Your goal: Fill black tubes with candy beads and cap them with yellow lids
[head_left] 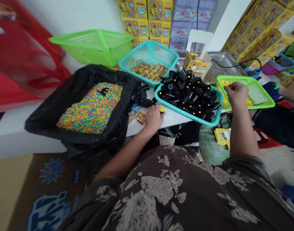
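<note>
Yellow cap beside left hand; labels unreadable.

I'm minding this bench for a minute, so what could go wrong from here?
The teal basket heaped with black tubes sits at the front edge of the white table, so a knock might tip tubes off. The loose yellow cap by the left hand could roll off that edge. The open black bag of colored candies lies close by, so stray tubes might land among them.
</note>
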Motion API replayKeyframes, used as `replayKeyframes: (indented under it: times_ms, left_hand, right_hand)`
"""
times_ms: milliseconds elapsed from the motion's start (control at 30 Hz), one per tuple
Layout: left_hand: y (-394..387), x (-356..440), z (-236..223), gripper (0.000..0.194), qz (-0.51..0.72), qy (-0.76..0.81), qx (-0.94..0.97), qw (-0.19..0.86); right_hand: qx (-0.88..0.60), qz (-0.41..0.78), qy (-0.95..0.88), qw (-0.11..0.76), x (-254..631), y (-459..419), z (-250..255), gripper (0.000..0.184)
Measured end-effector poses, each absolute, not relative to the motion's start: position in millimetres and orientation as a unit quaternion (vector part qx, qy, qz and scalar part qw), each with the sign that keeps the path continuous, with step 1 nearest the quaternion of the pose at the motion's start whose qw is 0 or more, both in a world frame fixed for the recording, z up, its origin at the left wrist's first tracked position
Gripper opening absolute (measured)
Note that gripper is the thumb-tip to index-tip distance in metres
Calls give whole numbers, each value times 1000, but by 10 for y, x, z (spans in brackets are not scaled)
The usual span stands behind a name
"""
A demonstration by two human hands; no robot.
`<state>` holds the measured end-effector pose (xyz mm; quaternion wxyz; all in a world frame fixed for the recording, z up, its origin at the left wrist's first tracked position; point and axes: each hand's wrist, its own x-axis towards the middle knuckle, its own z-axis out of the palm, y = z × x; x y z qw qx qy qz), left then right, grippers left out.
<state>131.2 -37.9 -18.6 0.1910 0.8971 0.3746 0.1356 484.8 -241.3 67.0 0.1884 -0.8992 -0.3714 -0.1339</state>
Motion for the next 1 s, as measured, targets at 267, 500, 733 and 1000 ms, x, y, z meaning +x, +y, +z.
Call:
replayKeyframes:
  times_ms: [267, 500, 733, 1000]
  left_hand:
    - [-409, 1007, -67, 32, 219, 328, 897, 201]
    - [-40, 190, 276, 30, 303, 406, 851, 137]
    - [438, -463, 445, 29, 145, 567, 805, 99]
    - [504, -537, 446, 27, 47, 577, 805, 132]
  right_hand:
    - [-841, 49, -522, 132, 3984, -2256, 638, 36]
    - [-856, 4, -439, 272, 3856, -2245, 824, 26]
    - [-721, 26, -549, 422, 2854, -1406, 929, 30]
    - [-558, -26, -827, 67, 1213, 370, 671, 34]
